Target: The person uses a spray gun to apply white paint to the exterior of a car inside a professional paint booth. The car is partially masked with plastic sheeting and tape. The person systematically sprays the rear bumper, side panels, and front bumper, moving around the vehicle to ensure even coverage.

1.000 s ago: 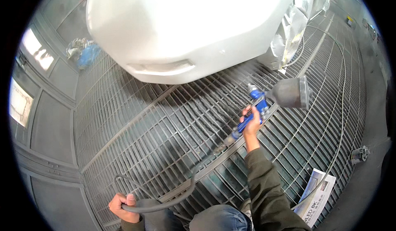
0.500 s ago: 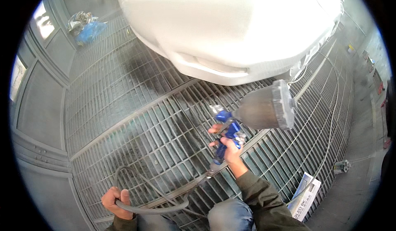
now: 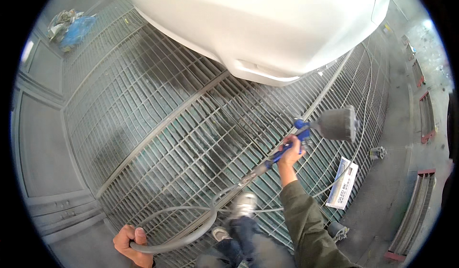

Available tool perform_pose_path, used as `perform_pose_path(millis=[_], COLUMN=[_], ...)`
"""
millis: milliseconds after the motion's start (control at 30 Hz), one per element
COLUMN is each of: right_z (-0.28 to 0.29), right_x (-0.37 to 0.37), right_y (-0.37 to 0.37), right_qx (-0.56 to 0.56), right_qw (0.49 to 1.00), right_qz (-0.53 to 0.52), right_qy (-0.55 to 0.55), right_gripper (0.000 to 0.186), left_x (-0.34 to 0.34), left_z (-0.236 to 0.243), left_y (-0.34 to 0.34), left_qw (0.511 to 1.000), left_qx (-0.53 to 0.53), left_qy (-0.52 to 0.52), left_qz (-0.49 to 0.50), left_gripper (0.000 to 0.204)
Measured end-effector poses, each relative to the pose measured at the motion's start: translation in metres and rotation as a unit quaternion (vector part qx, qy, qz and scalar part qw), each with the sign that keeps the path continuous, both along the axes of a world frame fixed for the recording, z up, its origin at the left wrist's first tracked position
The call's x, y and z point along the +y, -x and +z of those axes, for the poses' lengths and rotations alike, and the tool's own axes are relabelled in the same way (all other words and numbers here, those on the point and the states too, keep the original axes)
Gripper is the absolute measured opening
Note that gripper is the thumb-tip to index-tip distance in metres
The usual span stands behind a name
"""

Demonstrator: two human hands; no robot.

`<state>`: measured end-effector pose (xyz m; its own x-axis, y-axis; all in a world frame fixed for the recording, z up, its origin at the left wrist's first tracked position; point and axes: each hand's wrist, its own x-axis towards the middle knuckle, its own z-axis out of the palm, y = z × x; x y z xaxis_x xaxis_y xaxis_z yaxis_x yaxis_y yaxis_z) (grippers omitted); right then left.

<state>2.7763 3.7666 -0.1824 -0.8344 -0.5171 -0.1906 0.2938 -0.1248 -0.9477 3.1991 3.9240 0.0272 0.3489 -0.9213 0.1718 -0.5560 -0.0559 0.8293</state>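
Observation:
My right hand (image 3: pixel 289 156) is wrapped round the blue handle of a spray gun (image 3: pixel 302 132), held out over the floor to the right of centre. A dark, cloudy paint cup (image 3: pixel 336 124) sticks out from the gun toward the right. From the handle's lower end a grey air hose (image 3: pixel 187 239) runs back in loops. My left hand (image 3: pixel 130 244), low at the left, is closed round that hose. Beyond the gun stands a white car body (image 3: pixel 263 24), apart from it; a faint haze hangs near its lower edge.
Metal grating (image 3: pixel 177 148) forms the floor. A white printed box (image 3: pixel 342 184) lies right of my forearm, near small cans (image 3: pixel 377 153). Long red-ended racks (image 3: pixel 413 213) stand along the right side. Crumpled sheeting with blue plastic (image 3: pixel 79 30) lies far left, by grey wall panels (image 3: pixel 40 143).
The spray gun and my right hand have moved right, away from the white body. The view has shifted, showing my shoes and more of the right side. My left hand keeps hold of the hose.

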Motion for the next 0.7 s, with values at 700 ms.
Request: perform_pose_path(millis=[700], right_z=[-0.007], right_x=[-0.033], right_y=[-0.042], right_qx=[0.215], right_qw=[0.958], right_qz=[0.098], right_qy=[0.161], right_gripper=[0.016], left_x=[-0.068], left_z=[-0.122], left_y=[-0.02], left_qw=[0.992], left_qx=[-0.038], left_qy=[-0.065], left_qz=[-0.102], left_gripper=[0.053])
